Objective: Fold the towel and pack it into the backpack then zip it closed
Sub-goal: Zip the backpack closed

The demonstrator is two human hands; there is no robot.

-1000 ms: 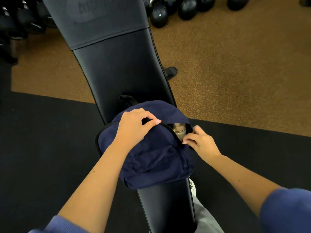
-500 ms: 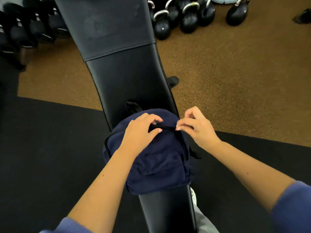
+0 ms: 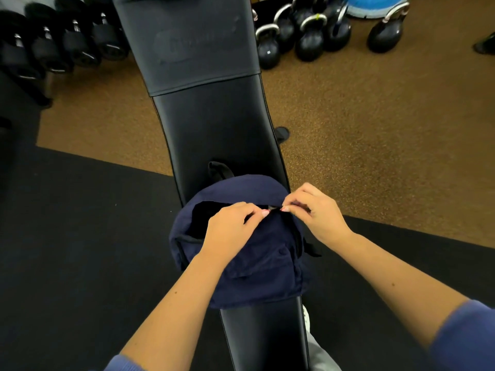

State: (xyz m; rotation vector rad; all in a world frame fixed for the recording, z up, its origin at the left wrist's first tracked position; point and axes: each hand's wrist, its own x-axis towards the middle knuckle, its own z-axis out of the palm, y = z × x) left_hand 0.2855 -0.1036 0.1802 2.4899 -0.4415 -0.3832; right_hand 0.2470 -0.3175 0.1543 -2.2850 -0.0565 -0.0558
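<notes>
Gym, weights area. Cluster of black kettlebells (image 3: 312,45) with steel handles on floor, 1 o'clock. Row of black dumbbells (image 3: 80,46) racked, 10 to 11 o'clock. Worktop (image 3: 214,116) is long black padded exercise bench, running 12 to 6 o'clock. Brown speckled rubber floor (image 3: 375,129) at 2 o'clock; black mats (image 3: 80,236) at 8 and 4 o'clock.

A long padded black table (image 3: 214,124) runs up the middle of the view, with a blurred logo on its far section. One of its feet (image 3: 282,133) sticks out on the right side. Under it lies brown speckled floor (image 3: 375,129), bordered nearer by a black mat (image 3: 80,236). Black kettlebells (image 3: 310,44) with silver handles cluster at the upper right, beside a blue round object (image 3: 375,9). Dumbbells (image 3: 67,46) line up at the upper left.
</notes>
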